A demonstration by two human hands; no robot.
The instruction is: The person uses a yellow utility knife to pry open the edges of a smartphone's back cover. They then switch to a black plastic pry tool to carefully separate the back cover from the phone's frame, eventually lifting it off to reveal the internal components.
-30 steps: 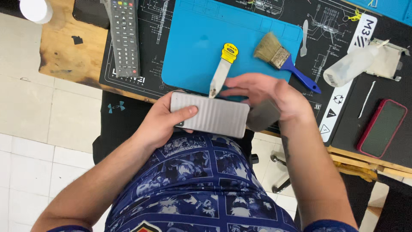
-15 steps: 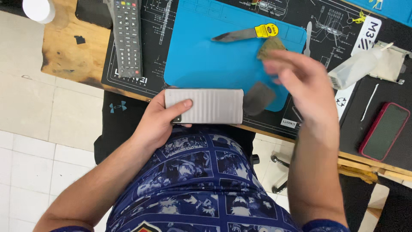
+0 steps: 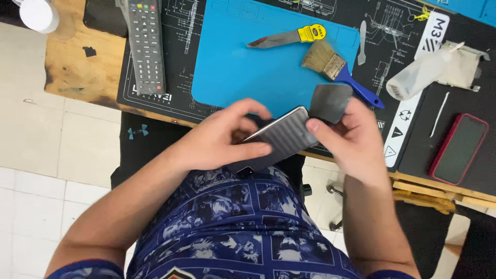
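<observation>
My left hand (image 3: 219, 139) is closed around a phone (image 3: 279, 138) with a grey ribbed back, fingers over its upper side and thumb along its lower edge. I hold it tilted over my lap, just off the near edge of the bench (image 3: 77, 77). My right hand (image 3: 354, 142) pinches the phone's right end with the thumb, and its fingers also grip a thin grey flexible sheet (image 3: 330, 102) that stands up just behind the phone.

Beyond my hands, a blue work mat (image 3: 248, 62) lies on a black printed mat (image 3: 181, 57). On the blue mat rest a yellow-handled metal blade (image 3: 289, 37) near its far edge and a blue-handled brush (image 3: 338, 70) at its right edge. A grey remote control (image 3: 147, 44) lies toward the bench's left end. Toward the right end sit a clear squeeze bottle (image 3: 418, 77) and a red-cased phone (image 3: 459, 149), close to the near edge.
</observation>
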